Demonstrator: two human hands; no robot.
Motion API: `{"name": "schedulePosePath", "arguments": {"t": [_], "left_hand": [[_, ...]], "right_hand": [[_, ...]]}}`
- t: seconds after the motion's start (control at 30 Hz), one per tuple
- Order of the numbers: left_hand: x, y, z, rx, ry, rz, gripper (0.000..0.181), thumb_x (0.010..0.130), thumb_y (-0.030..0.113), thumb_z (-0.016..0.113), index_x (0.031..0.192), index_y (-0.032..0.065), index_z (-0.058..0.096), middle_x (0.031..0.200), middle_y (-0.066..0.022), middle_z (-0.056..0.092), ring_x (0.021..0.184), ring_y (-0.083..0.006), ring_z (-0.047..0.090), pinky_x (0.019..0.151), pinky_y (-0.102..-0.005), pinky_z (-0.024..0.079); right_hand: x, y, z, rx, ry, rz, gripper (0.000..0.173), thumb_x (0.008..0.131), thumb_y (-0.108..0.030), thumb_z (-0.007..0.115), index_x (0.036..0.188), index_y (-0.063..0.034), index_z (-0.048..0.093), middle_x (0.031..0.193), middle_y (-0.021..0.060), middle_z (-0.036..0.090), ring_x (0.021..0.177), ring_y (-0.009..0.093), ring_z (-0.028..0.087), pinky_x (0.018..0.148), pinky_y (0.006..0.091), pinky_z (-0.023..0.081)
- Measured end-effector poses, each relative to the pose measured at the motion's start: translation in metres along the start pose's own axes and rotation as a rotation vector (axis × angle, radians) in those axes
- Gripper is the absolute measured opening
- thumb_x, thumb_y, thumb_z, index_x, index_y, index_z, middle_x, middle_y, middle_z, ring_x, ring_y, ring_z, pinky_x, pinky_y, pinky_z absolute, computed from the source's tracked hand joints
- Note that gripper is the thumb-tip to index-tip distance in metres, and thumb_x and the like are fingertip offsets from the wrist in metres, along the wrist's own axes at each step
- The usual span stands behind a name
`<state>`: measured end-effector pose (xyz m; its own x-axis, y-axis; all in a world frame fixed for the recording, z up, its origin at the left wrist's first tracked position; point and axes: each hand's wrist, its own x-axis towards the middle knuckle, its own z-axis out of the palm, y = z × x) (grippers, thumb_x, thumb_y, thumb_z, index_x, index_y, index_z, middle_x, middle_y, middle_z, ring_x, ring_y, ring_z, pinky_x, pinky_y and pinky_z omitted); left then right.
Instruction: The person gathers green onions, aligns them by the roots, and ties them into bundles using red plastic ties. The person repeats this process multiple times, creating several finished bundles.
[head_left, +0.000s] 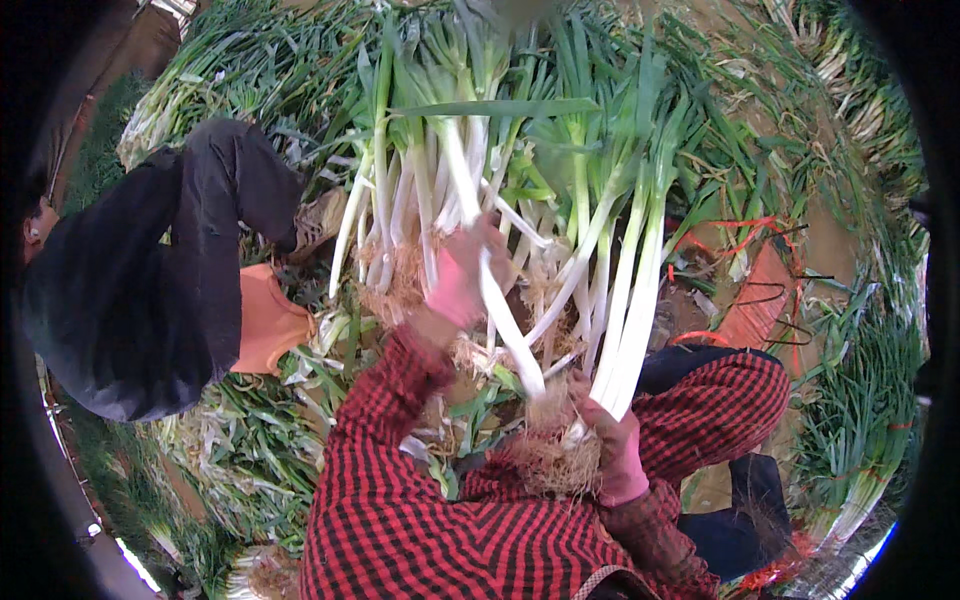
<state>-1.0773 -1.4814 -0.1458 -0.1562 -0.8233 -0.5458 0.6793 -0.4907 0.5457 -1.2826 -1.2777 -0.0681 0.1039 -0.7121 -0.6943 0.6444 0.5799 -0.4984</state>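
Note:
My left hand (461, 281), in a pink glove and blurred, is wrapped around the white shaft of a large green onion (511, 330) that slants down to the right. Lower down, my right hand (619, 454), also pink-gloved, grips a few white-shafted green onions (630, 337) close to their root end. Shaggy brown roots (559, 461) hang beside that hand, over my lap. Ahead of me lies a row of more green onions (405, 195), roots towards me and leaves pointing away. One long leaf (502, 108) crosses over them.
At left another person in dark clothing (127, 277) sits on an orange plastic stool (270, 319). Red strips and dark ties lie by a flat orange-red piece (757, 292) at right. Peeled leaf scraps (247, 450) cover the ground; tied onions (862, 487) lie at lower right.

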Motion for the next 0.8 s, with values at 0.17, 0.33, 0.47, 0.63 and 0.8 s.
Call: {"name": "schedulePosePath", "arguments": {"t": [0.17,0.33,0.47,0.63,0.8], "left_hand": [[-0.069,-0.109,0.012,-0.186,-0.316,-0.504,0.036,0.099,0.038,0.057,0.123,0.0121,0.051,0.087,0.0014,0.056,0.057,-0.0072,0.049,0.044,-0.0225,0.039],[-0.057,-0.103,0.054,0.187,-0.142,-0.267,0.033,0.098,0.032,0.059,0.12,0.0069,0.054,0.083,0.0032,0.053,0.055,-0.0058,0.046,0.046,-0.0215,0.039],[-0.05,-0.113,0.083,0.133,-0.2,-0.373,0.029,0.098,0.03,0.059,0.117,0.0085,0.053,0.084,0.0004,0.054,0.057,-0.0065,0.047,0.047,-0.023,0.04],[-0.041,-0.137,0.044,0.258,-0.096,-0.47,0.039,0.098,0.034,0.059,0.125,0.0063,0.052,0.092,-0.0026,0.06,0.067,-0.0099,0.058,0.057,-0.0246,0.05],[-0.057,-0.169,0.062,0.401,-0.308,-0.27,0.04,0.094,0.028,0.065,0.122,0.002,0.057,0.102,-0.0038,0.066,0.083,-0.0125,0.065,0.075,-0.0292,0.054]], "right_hand": [[0.007,0.013,-0.027,-0.046,0.021,0.027,0.043,0.084,-0.01,0.064,0.124,0.005,0.058,0.11,0.0093,0.066,0.09,0.019,0.064,0.081,0.0327,0.054],[-0.024,0.01,-0.034,-0.055,0.05,0.093,0.046,0.088,-0.021,0.068,0.124,0.0037,0.054,0.097,0.0087,0.066,0.08,0.018,0.066,0.067,0.031,0.057],[-0.05,0.038,-0.06,0.255,0.052,0.121,0.05,0.089,-0.031,0.069,0.126,0.0001,0.053,0.095,0.0098,0.066,0.083,0.02,0.067,0.065,0.0319,0.057],[-0.024,0.039,-0.062,0.359,0.032,0.278,0.047,0.091,-0.023,0.059,0.131,-0.0003,0.05,0.112,0.013,0.064,0.098,0.022,0.064,0.078,0.0365,0.058],[-0.033,0.022,-0.038,0.338,0.076,0.215,0.047,0.09,-0.021,0.062,0.13,0.0007,0.048,0.106,0.0132,0.066,0.082,0.023,0.066,0.07,0.0357,0.059]]}}
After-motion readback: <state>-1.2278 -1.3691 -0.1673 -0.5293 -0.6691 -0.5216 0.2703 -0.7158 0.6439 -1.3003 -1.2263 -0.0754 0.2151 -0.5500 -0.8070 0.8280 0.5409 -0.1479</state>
